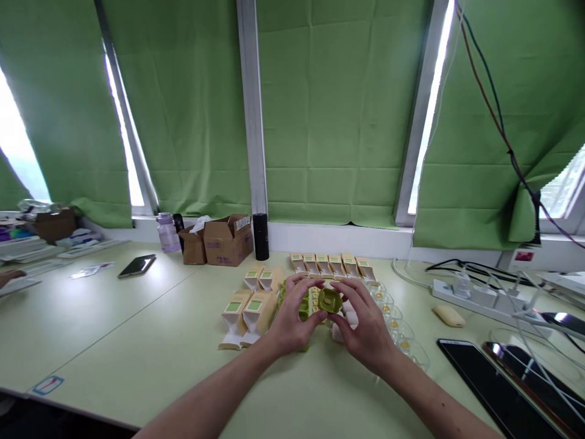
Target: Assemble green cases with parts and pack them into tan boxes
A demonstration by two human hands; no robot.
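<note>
A small olive-green, squarish part with a raised middle (329,300) is held up over the table, pinched at its edges by both hands. My left hand (292,317) grips its left side with thumb and fingers. On its right side, the thumb and fingers of my right hand (365,323) close on it. Partly hidden behind my left hand are more green pieces (303,310) and a row of small yellowish pieces (315,296). White rounded pieces (350,314) lie behind my right hand. Beside it runs a row of clear plastic shells with yellow centres (393,325).
Small open cartons with green labels stand left (258,311) and at the back (336,266). Farther back are a brown cardboard box (227,241) and a black cylinder (261,236). A power strip (484,299), cables and dark phones (489,381) occupy the right. Another person's hand (10,277) shows far left.
</note>
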